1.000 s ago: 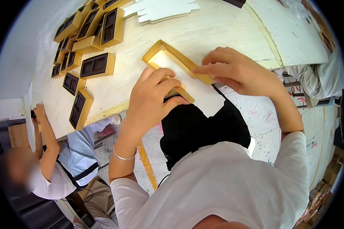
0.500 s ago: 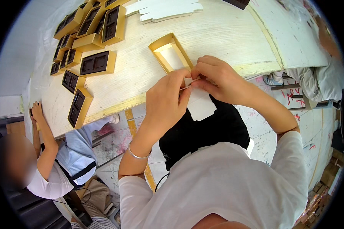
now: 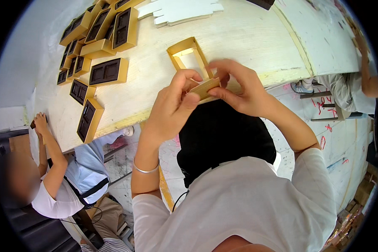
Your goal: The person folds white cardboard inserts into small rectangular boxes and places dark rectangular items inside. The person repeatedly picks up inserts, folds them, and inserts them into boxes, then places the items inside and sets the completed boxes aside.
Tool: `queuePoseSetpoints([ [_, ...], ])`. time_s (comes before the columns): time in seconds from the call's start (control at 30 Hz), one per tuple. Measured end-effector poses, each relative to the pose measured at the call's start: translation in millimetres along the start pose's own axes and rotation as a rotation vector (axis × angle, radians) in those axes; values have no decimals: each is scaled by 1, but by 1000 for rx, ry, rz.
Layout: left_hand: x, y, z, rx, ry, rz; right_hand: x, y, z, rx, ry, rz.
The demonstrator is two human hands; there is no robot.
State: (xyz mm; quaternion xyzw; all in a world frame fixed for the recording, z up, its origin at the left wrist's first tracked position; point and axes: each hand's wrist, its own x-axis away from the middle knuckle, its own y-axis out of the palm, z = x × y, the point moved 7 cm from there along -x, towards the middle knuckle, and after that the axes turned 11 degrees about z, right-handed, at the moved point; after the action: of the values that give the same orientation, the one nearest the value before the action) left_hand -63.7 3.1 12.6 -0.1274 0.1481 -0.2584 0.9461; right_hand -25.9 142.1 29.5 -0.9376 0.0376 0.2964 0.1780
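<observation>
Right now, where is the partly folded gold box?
In the head view, the gold box is above centre at the table's near edge, below the white cards, its near end between left hand and right hand.

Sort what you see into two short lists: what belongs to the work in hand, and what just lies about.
Work in hand:
left hand
right hand
open gold box
its end flap, at both hands
table

Lying about:
gold boxes with dark inserts, apparently related but untouched
flat white card
dark object, cut off by the picture's top edge
</observation>
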Motion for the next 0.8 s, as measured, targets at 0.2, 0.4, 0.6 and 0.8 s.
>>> queuePoseSetpoints([
  [0.2,7,1,0,-84,64,295,7,6,-12,201,-196,113],
  [0.4,16,8,16,-459,196,298,13,19,-25,628,-492,-69],
  [0.6,11,7,19,-443,233,163,-2,35,-4,555,-42,-568],
  [0.8,-7,-7,27,-643,331,-113,-46,-31,-9,27,139,-285],
])
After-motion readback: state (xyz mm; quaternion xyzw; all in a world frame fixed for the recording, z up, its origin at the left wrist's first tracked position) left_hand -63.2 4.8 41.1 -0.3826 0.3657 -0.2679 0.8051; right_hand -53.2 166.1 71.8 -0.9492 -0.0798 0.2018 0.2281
